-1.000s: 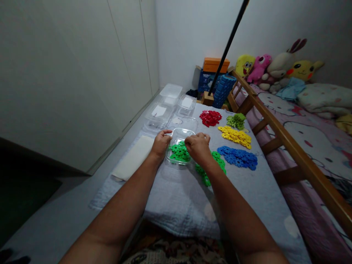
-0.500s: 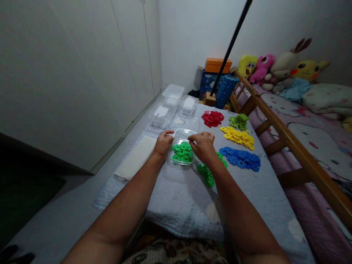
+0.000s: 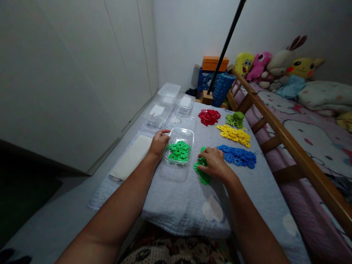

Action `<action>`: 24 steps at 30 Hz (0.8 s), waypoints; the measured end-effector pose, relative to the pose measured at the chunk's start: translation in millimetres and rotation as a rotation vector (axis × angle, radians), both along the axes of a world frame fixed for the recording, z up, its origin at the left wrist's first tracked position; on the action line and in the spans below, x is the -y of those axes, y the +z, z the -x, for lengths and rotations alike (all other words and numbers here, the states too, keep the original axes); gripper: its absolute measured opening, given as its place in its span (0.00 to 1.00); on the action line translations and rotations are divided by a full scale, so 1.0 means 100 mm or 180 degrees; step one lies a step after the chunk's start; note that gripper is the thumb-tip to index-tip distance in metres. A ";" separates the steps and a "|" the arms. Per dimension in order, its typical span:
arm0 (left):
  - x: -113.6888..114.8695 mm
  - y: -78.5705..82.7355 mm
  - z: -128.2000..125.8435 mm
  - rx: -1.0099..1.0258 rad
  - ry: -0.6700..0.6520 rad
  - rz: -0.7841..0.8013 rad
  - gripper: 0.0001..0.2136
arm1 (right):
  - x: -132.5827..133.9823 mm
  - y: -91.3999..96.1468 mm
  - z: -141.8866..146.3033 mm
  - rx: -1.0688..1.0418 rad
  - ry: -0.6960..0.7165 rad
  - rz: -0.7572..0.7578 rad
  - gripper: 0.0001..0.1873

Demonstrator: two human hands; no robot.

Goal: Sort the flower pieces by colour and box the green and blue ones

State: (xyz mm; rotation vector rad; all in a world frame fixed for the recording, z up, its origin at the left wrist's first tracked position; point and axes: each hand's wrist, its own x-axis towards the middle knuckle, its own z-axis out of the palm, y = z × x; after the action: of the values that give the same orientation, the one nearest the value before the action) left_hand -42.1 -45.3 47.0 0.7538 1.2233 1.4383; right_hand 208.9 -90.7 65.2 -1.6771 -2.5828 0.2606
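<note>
A clear plastic container (image 3: pixel 189 132) holding several green flower-shaped pieces (image 3: pixel 179 151) sits on a grey cloth (image 3: pixel 178 198). My left hand (image 3: pixel 158 143) grips the container's left edge. My right hand (image 3: pixel 215 164) rests on a loose pile of green pieces (image 3: pixel 200 171) right of the container, its fingers curled over them. Piles of blue pieces (image 3: pixel 238 156), yellow pieces (image 3: pixel 234 134), light green pieces (image 3: pixel 235 119) and red pieces (image 3: pixel 209 116) lie farther back and right.
Several empty clear containers (image 3: pixel 169 103) stand at the back left, beside a white sheet (image 3: pixel 132 157). A wooden bed rail (image 3: pixel 288 141) runs along the right, with plush toys (image 3: pixel 275 63) behind. A black pole (image 3: pixel 226 46) rises at the back, near boxes (image 3: pixel 211 69).
My right hand has moved from over the container down and right onto the loose green pile. My left hand still holds the container's left edge.
</note>
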 end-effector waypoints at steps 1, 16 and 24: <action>0.00 -0.01 0.00 -0.0002 0.0002 -0.0009 0.18 | 0.02 -0.02 0.01 0.0043 0.0014 0.0027 0.15; -0.02 -0.02 0.00 -0.0096 0.0012 -0.0062 0.20 | -0.13 -0.23 0.11 -0.0880 -0.0222 -0.0246 0.06; -0.02 -0.04 0.01 -0.0076 0.0013 -0.0048 0.20 | -0.17 -0.03 0.06 -0.2543 -0.0467 -0.0246 0.04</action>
State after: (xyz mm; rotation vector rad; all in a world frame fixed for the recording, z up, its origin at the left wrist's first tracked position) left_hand -42.7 -43.5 43.4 0.7813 1.2341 1.4470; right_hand 203.0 -73.5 62.2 -1.3412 -1.8470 0.6526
